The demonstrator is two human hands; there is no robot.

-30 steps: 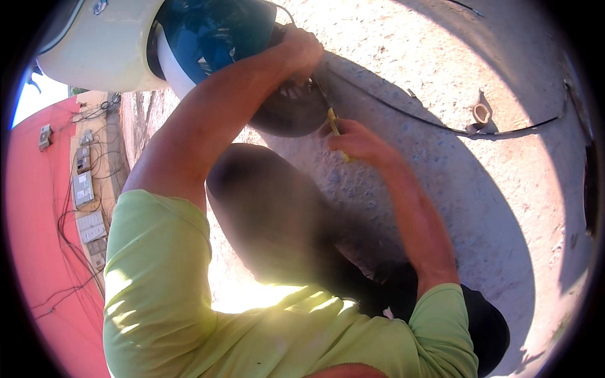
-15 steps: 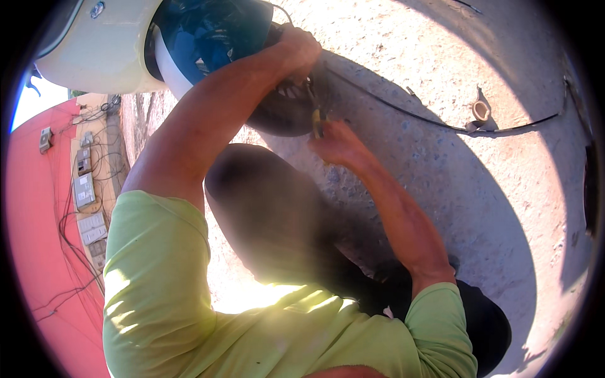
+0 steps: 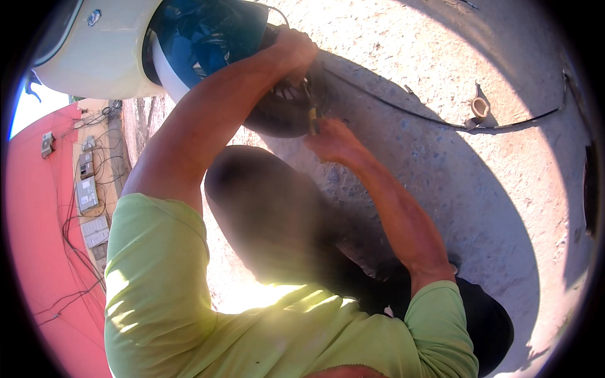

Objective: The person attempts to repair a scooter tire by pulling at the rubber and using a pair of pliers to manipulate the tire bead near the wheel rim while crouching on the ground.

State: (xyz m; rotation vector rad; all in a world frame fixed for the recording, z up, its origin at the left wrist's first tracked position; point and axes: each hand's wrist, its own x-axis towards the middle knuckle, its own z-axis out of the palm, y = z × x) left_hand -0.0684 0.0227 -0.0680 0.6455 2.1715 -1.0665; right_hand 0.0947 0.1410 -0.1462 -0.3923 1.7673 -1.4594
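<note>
My right hand is closed round the yellow handle of a tool that looks like pliers. Its metal end points up toward the hub of a dark wheel. Against the upper side of that wheel, my left hand is curled with its back to me. Its fingers are mostly hidden, so what it grips does not show. A glossy teal fender covers the wheel beside my left forearm. A thin dark cable loops out above the left hand.
A cream vehicle body panel stands at upper left. On the rough ground to the right lie a long black cable and a tan ring-shaped piece. Electrical boxes and wires line a pink wall at far left.
My right hand and the tool have shifted slightly left. The left hand keeps its place at the wheel, and the whole view has moved a little.
</note>
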